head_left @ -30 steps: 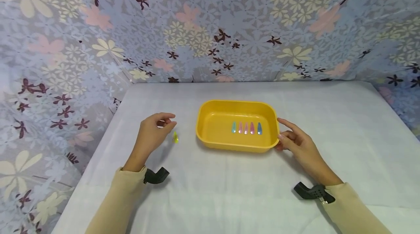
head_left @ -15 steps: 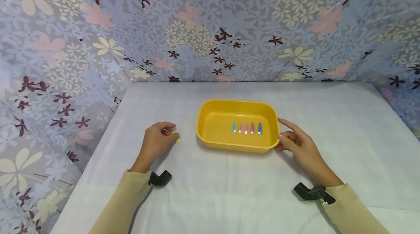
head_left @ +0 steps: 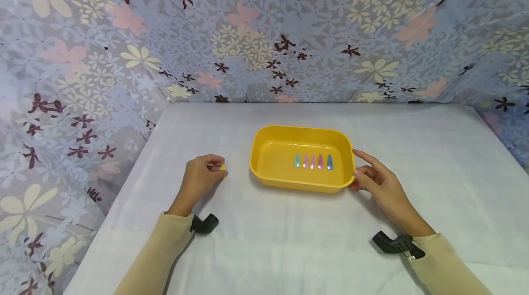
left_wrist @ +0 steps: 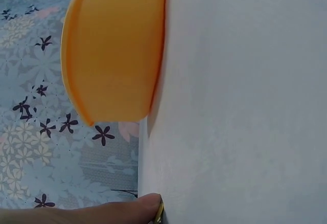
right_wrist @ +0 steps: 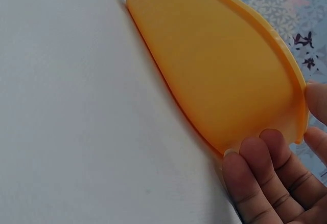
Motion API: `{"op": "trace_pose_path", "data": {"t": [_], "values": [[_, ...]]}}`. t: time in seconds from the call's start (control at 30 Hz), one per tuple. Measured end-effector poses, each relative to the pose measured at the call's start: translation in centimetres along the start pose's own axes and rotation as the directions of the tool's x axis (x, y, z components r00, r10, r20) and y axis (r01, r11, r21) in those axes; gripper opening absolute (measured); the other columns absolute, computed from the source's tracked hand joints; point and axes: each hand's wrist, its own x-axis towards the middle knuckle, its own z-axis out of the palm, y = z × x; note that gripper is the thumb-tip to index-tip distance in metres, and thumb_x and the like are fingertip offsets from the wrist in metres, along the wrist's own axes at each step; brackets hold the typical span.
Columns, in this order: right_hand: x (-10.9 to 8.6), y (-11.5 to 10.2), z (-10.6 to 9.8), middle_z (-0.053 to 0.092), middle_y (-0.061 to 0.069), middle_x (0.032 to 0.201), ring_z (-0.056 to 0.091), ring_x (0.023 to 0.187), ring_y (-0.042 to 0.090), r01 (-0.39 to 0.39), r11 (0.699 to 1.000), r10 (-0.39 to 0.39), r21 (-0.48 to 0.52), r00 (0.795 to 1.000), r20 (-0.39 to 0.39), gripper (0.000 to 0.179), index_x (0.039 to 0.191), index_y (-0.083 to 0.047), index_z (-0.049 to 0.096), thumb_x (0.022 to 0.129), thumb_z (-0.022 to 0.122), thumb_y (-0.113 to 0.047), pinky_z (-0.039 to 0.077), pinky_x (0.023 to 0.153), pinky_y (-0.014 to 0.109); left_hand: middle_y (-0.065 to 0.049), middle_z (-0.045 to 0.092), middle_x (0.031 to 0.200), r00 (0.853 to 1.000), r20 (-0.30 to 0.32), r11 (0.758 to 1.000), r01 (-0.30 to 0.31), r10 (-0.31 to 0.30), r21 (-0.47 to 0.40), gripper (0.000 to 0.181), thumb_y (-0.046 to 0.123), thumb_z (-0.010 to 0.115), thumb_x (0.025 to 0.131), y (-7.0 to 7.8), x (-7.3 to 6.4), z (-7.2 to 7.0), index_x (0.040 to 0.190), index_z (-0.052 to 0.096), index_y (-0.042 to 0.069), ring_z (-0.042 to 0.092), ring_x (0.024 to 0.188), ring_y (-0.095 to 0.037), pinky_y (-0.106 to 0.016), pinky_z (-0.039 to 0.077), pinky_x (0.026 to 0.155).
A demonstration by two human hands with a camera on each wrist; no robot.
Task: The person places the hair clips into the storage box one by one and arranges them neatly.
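My left hand (head_left: pixel 200 175) is left of the yellow tray, pinching a yellow-green snap hair clip (head_left: pixel 223 167) low at the tablecloth. Most of that clip is hidden by the fingers; a sliver of the hair clip (left_wrist: pixel 159 213) shows at a fingertip in the left wrist view. My right hand (head_left: pixel 378 182) holds the right end of the yellow plastic tray (head_left: pixel 272 166). In the right wrist view, several fingers (right_wrist: pixel 255 168) press the tray's outer wall below its rim. Inside the tray lies a row of snap hair clips: turquoise (head_left: pixel 297 160), several pink (head_left: pixel 312 161) and blue (head_left: pixel 329 162).
A white cloth (head_left: pixel 272 240) covers the table under the tray. Flower-printed fabric (head_left: pixel 264 33) hangs behind the table and along its left side. Each wrist carries a black camera mount (head_left: pixel 204 224) near the sleeve cuff.
The left hand has come down and slightly right onto the yellow-green hair clip, and its fingers have closed on it. My right hand stays at the tray's end.
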Motion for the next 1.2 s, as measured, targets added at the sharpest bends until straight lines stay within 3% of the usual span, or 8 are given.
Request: {"op": "trace_pose_path", "data": {"t": [0.23,0.4,0.7,0.83,0.97,1.07,1.2], "values": [[0.0,0.0,0.0,0.064,0.019,0.109,0.072,0.087,0.022,-0.013,0.999,0.013,-0.034,1.0,0.005,0.058,0.16,-0.023,0.035,0.107,0.057,-0.028,0.058,0.081,0.026,-0.003,0.074,0.103,0.999,0.031,0.999,0.043,-0.043,-0.003,0.03,0.012,0.084,0.084,-0.1,0.1,-0.3,0.113,0.077,0.01,0.071,0.091,-0.019,-0.037,0.056,0.079],[-0.2,-0.1,0.0,0.064,0.019,0.11,0.072,0.088,0.022,-0.018,0.999,0.018,-0.032,1.0,0.01,0.058,0.161,-0.023,0.034,0.107,0.057,-0.028,0.058,0.082,0.026,0.0,0.074,0.095,0.995,0.061,0.996,0.083,-0.083,0.015,0.023,0.014,0.084,0.084,-0.3,0.3,-0.4,0.107,0.08,0.013,0.068,0.087,-0.018,-0.037,0.053,0.079],[-0.2,0.1,0.0,0.065,0.016,0.108,0.072,0.088,0.021,-0.001,1.0,0.001,-0.018,1.0,0.007,0.057,0.16,-0.022,0.035,0.107,0.056,-0.025,0.058,0.081,0.027,0.003,0.075,0.096,0.971,0.188,0.987,0.155,-0.146,-0.036,0.021,0.021,0.083,0.087,-1.0,1.2,-1.5,0.108,0.081,0.018,0.065,0.101,-0.02,-0.041,0.048,0.096],[-0.2,0.1,0.1,0.066,0.016,0.108,0.072,0.088,0.021,0.0,1.0,0.0,-0.003,1.0,0.005,0.057,0.16,-0.02,0.035,0.107,0.057,-0.024,0.059,0.081,0.028,0.001,0.076,0.102,0.959,0.252,0.984,0.155,-0.128,-0.09,0.025,0.02,0.082,0.088,-1.6,1.5,-2.1,0.112,0.08,0.017,0.065,0.106,-0.019,-0.042,0.045,0.103],[-0.1,0.2,0.0,0.066,0.016,0.107,0.071,0.087,0.02,0.003,1.0,-0.003,0.0,1.0,0.004,0.057,0.16,-0.019,0.036,0.107,0.057,-0.022,0.059,0.08,0.028,-0.002,0.075,0.111,0.948,0.303,0.962,0.17,-0.1,-0.212,0.028,0.014,0.081,0.089,-2.1,1.5,-2.6,0.118,0.078,0.012,0.067,0.105,-0.017,-0.034,0.049,0.097],[0.0,0.2,0.0,0.066,0.016,0.107,0.071,0.088,0.02,0.007,1.0,-0.007,0.007,1.0,0.006,0.057,0.16,-0.018,0.036,0.107,0.057,-0.022,0.059,0.08,0.028,-0.005,0.074,0.116,0.944,0.319,0.947,0.174,-0.083,-0.269,0.031,0.011,0.08,0.09,-2.2,1.4,-2.7,0.12,0.077,0.008,0.068,0.103,-0.015,-0.029,0.051,0.091],[0.1,-0.1,0.0,0.066,0.016,0.107,0.071,0.088,0.019,0.006,1.0,-0.006,0.003,1.0,0.004,0.057,0.16,-0.018,0.036,0.107,0.057,-0.022,0.059,0.08,0.028,-0.004,0.074,0.12,0.946,0.312,0.948,0.176,-0.088,-0.265,0.031,0.012,0.08,0.09,-2.2,1.5,-2.8,0.121,0.076,0.009,0.067,0.104,-0.014,-0.027,0.05,0.091]]}}
